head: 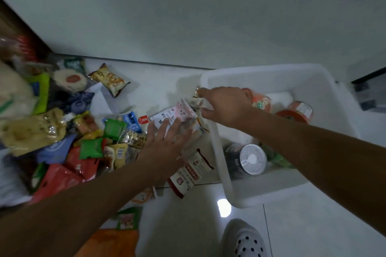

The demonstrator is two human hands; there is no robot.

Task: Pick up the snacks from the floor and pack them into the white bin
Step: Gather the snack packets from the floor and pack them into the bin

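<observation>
1. On the pale tiled floor [313, 231], seen from the head camera looking down, a white bin [221, 152] sits at the right, close to the wall.
2. Left of the bin, a loose pile of snacks [69, 137] covers the floor, reaching the left edge of the view.
3. Both hands meet just outside the bin's left wall, near its far left corner.
4. The left hand [167, 142] is spread flat, fingers apart, pressed against a clear packet with a pink and white label [177, 115].
5. The right hand [225, 104] reaches across the bin's rim, fingers and thumb pinched on that packet's top edge.
6. A red and white pouch [190, 173] lies on the floor against the bin's left wall, below the left hand.
7. Inside the bin lie a dark can with a silver lid [250, 159] near its front and orange-lidded cups [292, 113] toward its far side.
8. A white perforated shoe [244, 240] shows at the bottom edge.
</observation>
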